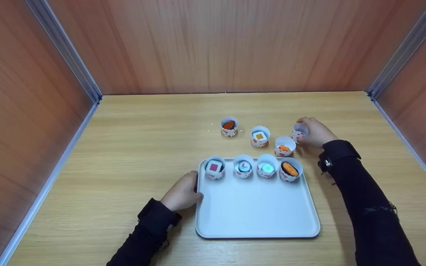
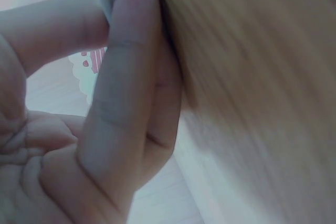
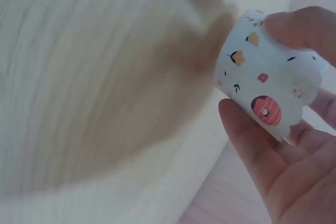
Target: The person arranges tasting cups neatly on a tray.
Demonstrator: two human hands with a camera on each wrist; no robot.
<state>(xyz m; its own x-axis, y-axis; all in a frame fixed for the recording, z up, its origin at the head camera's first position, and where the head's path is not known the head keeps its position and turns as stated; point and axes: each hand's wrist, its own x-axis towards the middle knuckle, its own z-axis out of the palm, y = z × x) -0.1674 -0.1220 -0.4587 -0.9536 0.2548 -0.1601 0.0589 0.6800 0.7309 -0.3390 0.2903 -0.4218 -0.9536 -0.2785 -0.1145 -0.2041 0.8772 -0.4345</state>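
The left hand (image 1: 182, 192) grips the left edge of a white rectangular tray (image 1: 257, 207), thumb on top of the rim. In the left wrist view its fingers (image 2: 123, 66) curl under that edge. Beyond the tray's far right corner, the right hand (image 1: 317, 133) holds a paper baking cup (image 3: 268, 74) printed with flowers and a doughnut between thumb and fingers. What lies inside this cup is hidden. Along the tray's far edge stand several similar cups holding toy-like sushi pieces, from one with a pink square (image 1: 213, 168) to one with an orange topping (image 1: 290, 170).
Behind the tray, on the wooden table (image 1: 142, 136), stand a cup with orange pieces (image 1: 284, 146), one with a yellow square (image 1: 260, 136) and one with a red-orange filling (image 1: 229, 126). Small white crumbs lie near the last. Wood-grain panels (image 1: 213, 48) enclose the back and sides.
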